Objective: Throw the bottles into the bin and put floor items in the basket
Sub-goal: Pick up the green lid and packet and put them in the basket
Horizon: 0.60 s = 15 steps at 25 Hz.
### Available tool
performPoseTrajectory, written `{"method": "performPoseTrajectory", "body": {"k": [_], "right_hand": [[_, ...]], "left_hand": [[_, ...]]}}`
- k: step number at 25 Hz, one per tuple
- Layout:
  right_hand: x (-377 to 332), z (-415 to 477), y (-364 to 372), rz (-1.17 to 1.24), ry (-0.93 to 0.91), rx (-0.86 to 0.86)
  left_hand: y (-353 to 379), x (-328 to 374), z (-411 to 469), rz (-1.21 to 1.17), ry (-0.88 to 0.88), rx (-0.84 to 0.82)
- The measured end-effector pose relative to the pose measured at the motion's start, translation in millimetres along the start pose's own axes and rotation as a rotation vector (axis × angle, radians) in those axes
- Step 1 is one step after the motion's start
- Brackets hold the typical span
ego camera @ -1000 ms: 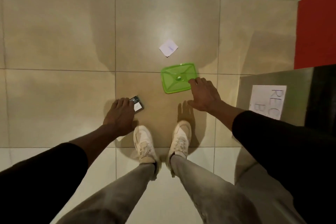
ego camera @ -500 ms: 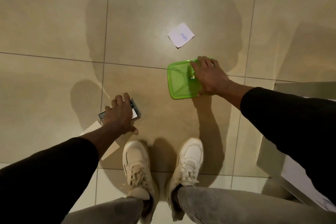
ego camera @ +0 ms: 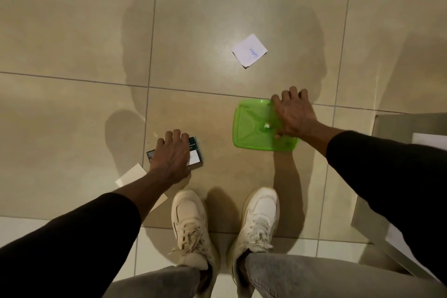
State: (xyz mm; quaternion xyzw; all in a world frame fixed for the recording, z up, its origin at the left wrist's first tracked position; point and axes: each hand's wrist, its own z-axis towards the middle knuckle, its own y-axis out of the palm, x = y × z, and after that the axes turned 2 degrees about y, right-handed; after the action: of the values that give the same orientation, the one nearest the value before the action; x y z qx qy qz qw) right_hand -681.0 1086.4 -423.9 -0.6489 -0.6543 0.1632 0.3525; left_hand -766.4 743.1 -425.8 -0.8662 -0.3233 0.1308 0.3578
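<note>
A translucent green plastic lid (ego camera: pixel 251 128) lies on the tiled floor ahead of my right shoe. My right hand (ego camera: pixel 294 113) rests on its right side, fingers hooked over the far edge and thumb pressed on the top. A small dark box with a white label (ego camera: pixel 196 152) lies ahead of my left shoe. My left hand (ego camera: pixel 172 155) covers most of it, fingers curled over its far edge. A white paper note with blue writing (ego camera: pixel 249 52) lies farther out, untouched. No bottle or basket is in view.
A steel bin (ego camera: pixel 401 126) with a white paper sign stands at the right edge, behind my right arm. A beige card (ego camera: pixel 130 176) lies on the floor under my left forearm. My two white shoes (ego camera: pixel 191 222) stand close behind both hands.
Both hands have come down from reaching onto their items. The right hand went from the lid's near corner to its far edge, and the lid has slid slightly toward my feet.
</note>
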Motion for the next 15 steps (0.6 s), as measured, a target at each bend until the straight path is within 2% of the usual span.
{"method": "performPoseTrajectory", "body": {"k": [7,15], "right_hand": [[-10.1,-137.5,-59.6,0.376,-0.027,0.111],[8.4,-331.0,-169.0,0.745,0.253,0.236]], "left_hand": [[-100.0,40.0,-72.4,0.022,0.110,0.022],[-262.6,52.7,-214.0,0.083,0.196,0.048]]}}
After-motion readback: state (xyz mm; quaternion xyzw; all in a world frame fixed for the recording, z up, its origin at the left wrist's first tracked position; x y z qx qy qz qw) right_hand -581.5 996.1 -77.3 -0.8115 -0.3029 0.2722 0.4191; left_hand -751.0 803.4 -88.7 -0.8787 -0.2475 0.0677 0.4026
